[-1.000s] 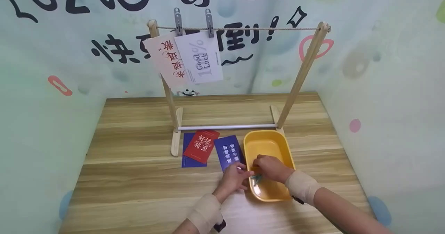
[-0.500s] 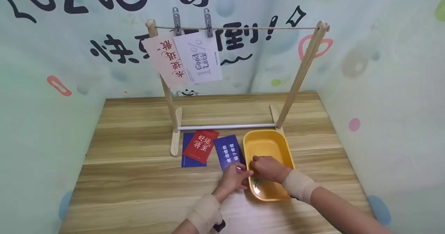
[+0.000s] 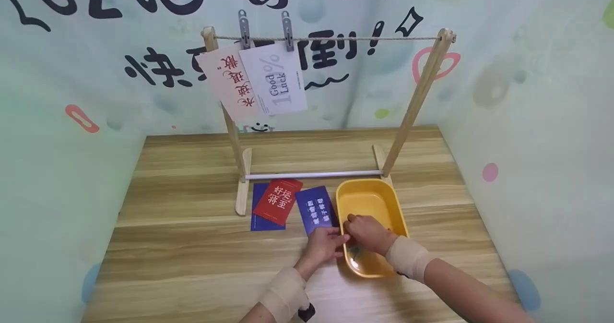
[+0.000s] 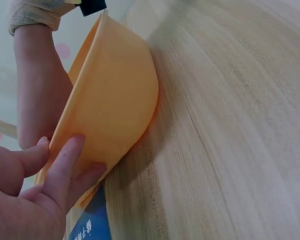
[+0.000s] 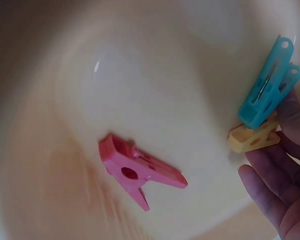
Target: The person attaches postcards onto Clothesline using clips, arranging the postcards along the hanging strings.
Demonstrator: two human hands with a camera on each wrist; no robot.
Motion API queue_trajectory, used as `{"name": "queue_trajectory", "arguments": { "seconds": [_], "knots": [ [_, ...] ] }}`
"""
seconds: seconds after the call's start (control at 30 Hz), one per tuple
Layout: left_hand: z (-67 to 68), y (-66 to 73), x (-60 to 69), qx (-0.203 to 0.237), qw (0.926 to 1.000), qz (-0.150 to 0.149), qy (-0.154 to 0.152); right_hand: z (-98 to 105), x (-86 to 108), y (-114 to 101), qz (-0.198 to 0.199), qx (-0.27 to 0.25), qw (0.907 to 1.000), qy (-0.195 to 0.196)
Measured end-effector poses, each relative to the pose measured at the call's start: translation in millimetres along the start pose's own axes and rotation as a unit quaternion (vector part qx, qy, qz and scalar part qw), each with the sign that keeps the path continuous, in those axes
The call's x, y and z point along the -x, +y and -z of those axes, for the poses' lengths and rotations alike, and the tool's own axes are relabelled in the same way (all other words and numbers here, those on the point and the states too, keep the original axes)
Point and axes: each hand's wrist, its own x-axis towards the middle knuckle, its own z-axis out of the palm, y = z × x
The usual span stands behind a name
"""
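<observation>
Right grip (image 3: 369, 233) on yellow clip (image 5: 247, 140), left grip (image 3: 320, 245) on basin (image 3: 364, 200)

The right grip pinches the yellow clip inside the basin, a teal clip (image 5: 252, 112) just beside it and a pink clip (image 5: 157, 172) lying apart. The left grip holds the basin's left wall, thumb at the rim, fingers outside, near a blue card (image 3: 314, 210) on the tabletop (image 3: 192, 265).

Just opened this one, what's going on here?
A person's left hand holds the rim of a yellow tray while the right hand, inside it, appears to pinch a yellow clip next to a teal clip. A pink clip lies apart. Two cards hang from gray clips; three others lie on the table.
</observation>
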Motion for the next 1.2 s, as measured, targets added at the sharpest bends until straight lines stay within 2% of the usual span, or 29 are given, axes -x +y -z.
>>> {"name": "queue_trajectory", "arguments": {
  "seconds": [0.17,0.3,0.47,0.73,0.97,1.2],
  "knots": [
    [-1.0,-0.7,0.9,0.007,1.0000,-0.005,0.000,6.2,-1.8,-2.3,-0.041,-0.048,0.9977,-0.025],
    [-1.4,0.0,1.6,0.007,1.0000,-0.005,-0.002,7.7,-1.3,-4.3,-0.058,-0.079,0.9945,-0.036],
    [0.2,-0.2,2.6,0.002,0.9999,-0.010,-0.004,9.4,-0.7,-9.4,-0.072,-0.090,0.9927,-0.035],
    [1.0,0.6,2.7,0.001,1.0000,-0.008,-0.003,23.2,-3.3,-15.7,-0.118,-0.102,0.9869,-0.041],
    [0.7,-0.1,1.6,-0.016,0.9999,-0.005,0.002,43.5,-1.5,-19.4,-0.135,-0.147,0.9799,0.010],
    [1.8,-1.1,2.1,-0.004,0.9999,-0.014,0.000,74.2,-5.6,-26.1,-0.146,-0.213,0.9630,0.078]
  ]
}}
